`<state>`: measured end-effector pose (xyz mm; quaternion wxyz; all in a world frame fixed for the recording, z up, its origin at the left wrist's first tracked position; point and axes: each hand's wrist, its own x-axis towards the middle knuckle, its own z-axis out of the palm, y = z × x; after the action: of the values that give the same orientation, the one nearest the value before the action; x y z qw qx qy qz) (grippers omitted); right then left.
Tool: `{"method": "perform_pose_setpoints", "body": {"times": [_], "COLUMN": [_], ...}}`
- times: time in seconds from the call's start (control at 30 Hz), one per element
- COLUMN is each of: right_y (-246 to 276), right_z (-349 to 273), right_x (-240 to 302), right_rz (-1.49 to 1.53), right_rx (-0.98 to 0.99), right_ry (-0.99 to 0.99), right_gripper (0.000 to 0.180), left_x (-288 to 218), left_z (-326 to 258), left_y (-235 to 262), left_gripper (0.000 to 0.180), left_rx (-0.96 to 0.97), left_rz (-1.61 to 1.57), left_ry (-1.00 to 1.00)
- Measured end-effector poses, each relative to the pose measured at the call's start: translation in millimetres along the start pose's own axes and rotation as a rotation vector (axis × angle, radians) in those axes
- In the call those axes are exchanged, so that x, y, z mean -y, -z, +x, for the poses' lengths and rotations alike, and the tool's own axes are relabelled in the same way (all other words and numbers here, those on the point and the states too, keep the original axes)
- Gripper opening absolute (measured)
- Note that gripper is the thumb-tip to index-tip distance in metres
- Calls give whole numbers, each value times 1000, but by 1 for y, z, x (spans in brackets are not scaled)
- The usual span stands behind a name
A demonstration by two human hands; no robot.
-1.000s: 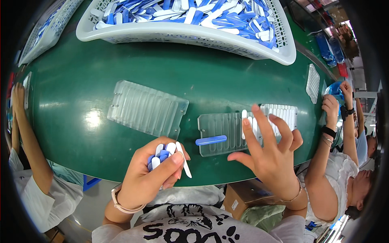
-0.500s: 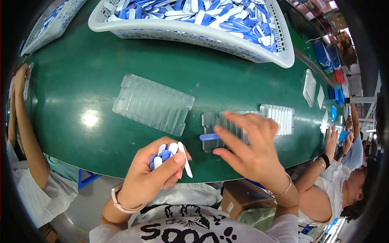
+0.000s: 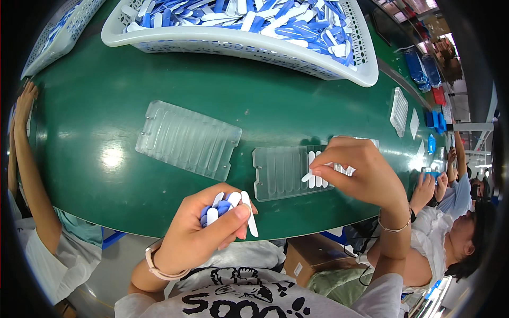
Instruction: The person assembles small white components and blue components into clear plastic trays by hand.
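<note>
My left hand point(image 3: 199, 236) is closed around a bundle of small blue and white plastic sticks point(image 3: 225, 206), held near the table's front edge. My right hand point(image 3: 360, 172) pinches one white stick point(image 3: 309, 175) and holds it over the clear slotted tray point(image 3: 281, 172) in front of me. Two white sticks point(image 3: 317, 161) lie in that tray's slots beside my fingers. A second clear slotted tray point(image 3: 188, 139) lies to the left on the green table point(image 3: 95, 159), apart from both hands.
A large white basket point(image 3: 249, 50) full of blue and white sticks stands at the back; another basket point(image 3: 61, 29) is at far left. Other people's arms rest at the left edge point(image 3: 24, 153) and right point(image 3: 437, 185). More clear trays point(image 3: 398, 111) lie at the right.
My right hand moved left over the tray and now pinches a white stick. The blue stick lying across the tray is no longer visible. My left hand stays put with its bundle.
</note>
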<state>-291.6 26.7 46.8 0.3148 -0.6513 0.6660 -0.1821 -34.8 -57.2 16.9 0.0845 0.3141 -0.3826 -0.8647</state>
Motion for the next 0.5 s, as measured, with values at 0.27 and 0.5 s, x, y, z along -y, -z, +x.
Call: {"method": "perform_pose_setpoints", "body": {"times": [0.27, 0.5], "right_y": [8, -18], "right_z": [31, 13], "right_x": [19, 41], "right_rz": [-135, -29], "right_rx": [121, -93], "right_ry": [-119, 167], "right_gripper": [34, 36], "left_x": [2, 4], "left_z": [-6, -7], "left_y": [-9, -11], "left_gripper": [14, 11], "left_rx": [-131, -201], "left_rz": [229, 246], "left_ry": [-160, -278]}}
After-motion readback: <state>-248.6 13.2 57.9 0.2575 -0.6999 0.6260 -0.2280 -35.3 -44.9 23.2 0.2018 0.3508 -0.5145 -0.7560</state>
